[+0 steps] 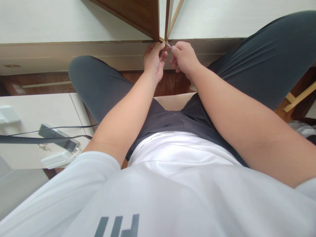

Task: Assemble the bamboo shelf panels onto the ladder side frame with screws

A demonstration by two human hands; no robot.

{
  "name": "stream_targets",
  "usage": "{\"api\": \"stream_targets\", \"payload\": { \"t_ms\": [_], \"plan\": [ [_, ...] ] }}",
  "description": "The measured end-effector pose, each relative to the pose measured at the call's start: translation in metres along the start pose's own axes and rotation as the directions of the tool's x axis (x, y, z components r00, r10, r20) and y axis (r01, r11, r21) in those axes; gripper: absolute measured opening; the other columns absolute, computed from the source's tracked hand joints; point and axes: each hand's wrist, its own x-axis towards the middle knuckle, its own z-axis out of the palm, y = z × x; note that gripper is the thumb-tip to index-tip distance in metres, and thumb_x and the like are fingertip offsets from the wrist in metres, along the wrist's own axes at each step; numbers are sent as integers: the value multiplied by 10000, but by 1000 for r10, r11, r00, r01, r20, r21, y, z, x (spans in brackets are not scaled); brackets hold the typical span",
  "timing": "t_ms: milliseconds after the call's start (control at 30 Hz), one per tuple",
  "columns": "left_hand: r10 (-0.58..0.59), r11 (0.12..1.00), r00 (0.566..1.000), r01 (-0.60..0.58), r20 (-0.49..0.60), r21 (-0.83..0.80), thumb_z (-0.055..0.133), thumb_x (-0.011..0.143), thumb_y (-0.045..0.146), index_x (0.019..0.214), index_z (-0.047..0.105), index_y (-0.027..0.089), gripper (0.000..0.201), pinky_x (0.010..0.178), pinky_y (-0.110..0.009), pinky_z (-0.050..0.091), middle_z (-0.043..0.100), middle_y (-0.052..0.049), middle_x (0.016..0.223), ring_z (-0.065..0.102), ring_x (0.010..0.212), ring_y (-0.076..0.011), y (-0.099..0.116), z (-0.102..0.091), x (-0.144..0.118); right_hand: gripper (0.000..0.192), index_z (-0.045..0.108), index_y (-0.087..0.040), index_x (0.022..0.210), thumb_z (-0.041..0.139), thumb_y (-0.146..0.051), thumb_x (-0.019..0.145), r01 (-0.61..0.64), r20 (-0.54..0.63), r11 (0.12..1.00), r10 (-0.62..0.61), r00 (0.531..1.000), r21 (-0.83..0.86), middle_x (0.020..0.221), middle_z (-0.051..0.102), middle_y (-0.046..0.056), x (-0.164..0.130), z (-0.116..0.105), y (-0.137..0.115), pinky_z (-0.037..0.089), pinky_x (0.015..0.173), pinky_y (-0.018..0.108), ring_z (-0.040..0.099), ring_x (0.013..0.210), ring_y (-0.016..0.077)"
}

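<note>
At the near edge of the white table, a brown wooden panel (138, 14) and narrow wooden strips (169, 19) come together in a corner, like a frame standing on edge. My left hand (153, 61) is closed there, thumb and fingers pinching the lower corner. Close beside it on the right, my right hand (184, 57) is closed, thumb against forefinger. A small, thin, pale metallic piece (169, 45) pokes from its fingertips toward that corner; its kind is too small to make out.
The white tabletop (61, 23) spans the far side. My knees are spread beneath its edge. On the left, a pale cabinet (29, 102) bears a phone (58, 136), a white charger-like block (55, 159) and a white box (8, 114). Dark straps (44, 139) cross above it.
</note>
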Motion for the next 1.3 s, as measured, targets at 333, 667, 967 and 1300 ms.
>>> {"api": "stream_targets", "payload": {
  "t_ms": [333,667,967,1300],
  "plan": [
    [2,1000,1000,-2,2,-5,586,942,74,782,595,216,214,813,-234,606,702,7,839,698,1121,-161,-2,-3,5,258,542,-179,712,494,-152,964,-43,-22,998,44,999,36,719,624,-6,-3,-5,-4,378,343,187,508,449,99],
    [-18,1000,1000,18,11,-2,596,973,118,835,593,228,177,898,-269,593,714,17,879,655,1198,-160,-3,-5,8,269,565,-195,688,525,-152,950,-37,-77,999,40,996,34,727,644,2,-5,-7,-3,421,451,225,510,490,106],
    [-102,985,988,84,-113,-153,692,936,354,1095,672,290,172,903,-302,607,760,-28,1034,722,1106,-200,-4,-2,7,170,662,-263,736,614,-246,898,101,-169,961,-148,975,-258,769,714,-14,3,-10,9,494,690,286,577,712,153],
    [-70,990,993,58,-94,-126,686,947,420,1126,664,265,238,976,-343,589,750,-46,1097,702,1160,-208,-4,-5,8,83,776,-218,866,698,-228,892,187,-209,861,-315,926,-473,891,730,41,-7,-11,3,503,817,362,643,854,204]
  ]
}}
